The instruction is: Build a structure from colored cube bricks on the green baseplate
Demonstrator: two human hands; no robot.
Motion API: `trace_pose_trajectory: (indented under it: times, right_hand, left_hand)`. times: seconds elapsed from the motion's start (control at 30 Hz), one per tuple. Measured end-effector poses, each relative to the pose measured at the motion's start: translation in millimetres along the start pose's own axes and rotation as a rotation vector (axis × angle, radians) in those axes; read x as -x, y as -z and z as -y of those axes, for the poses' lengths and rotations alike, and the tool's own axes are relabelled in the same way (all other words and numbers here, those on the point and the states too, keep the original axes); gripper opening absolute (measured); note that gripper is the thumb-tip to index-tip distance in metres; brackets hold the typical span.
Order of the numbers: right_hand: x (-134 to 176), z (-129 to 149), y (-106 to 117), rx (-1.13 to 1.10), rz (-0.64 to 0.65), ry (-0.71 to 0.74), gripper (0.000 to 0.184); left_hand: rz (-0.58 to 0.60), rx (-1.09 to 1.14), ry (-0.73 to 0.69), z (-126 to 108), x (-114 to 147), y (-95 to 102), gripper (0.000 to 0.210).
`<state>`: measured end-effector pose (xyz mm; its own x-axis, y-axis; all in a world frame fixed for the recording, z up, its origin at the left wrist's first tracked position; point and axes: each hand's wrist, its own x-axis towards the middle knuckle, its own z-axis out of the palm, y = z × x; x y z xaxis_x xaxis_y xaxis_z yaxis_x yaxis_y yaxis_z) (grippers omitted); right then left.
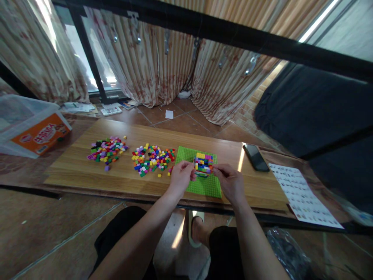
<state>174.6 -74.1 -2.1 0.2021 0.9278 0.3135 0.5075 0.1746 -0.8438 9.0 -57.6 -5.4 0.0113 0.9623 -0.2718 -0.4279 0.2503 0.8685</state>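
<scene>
A small block-shaped model of multicoloured toy bricks (203,163) stands on a green studded baseplate (205,189), with yellow and purple bricks showing on top. My left hand (183,174) is closed, its thumb and fingers at the model's lower left side. From the right, my right hand (230,179) reaches in with thumb and forefinger pinched against the model's right edge. Whatever lies between those fingertips is too small to make out. Just left of the baseplate is a spread of loose toy bricks (153,158), and farther left a second heap of bricks (108,149).
The wooden board (140,132) lies along a low table. Toward its right end lies a black phone (256,157), beside a printed sheet (300,190) with rows of small pictures. A clear plastic tub (26,124) with an orange label stands at the far left. Curtains (151,70) hang behind.
</scene>
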Motion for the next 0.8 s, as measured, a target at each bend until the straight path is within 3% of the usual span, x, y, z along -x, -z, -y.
trace_pose_trajectory:
  times: [0.47, 0.8]
  right_hand:
    - [-0.3, -1.4, -2.8, 0.075, -0.015, 0.044, 0.016]
    - [5.6, 3.2, -9.2, 0.271, -0.071, 0.222, 0.02]
  left_hand:
    - [0.018, -0.03, 0.015, 2.3, 0.3, 1.1, 0.011]
    - [0.014, -0.029, 0.011, 2.1, 1.7, 0.5, 0.015]
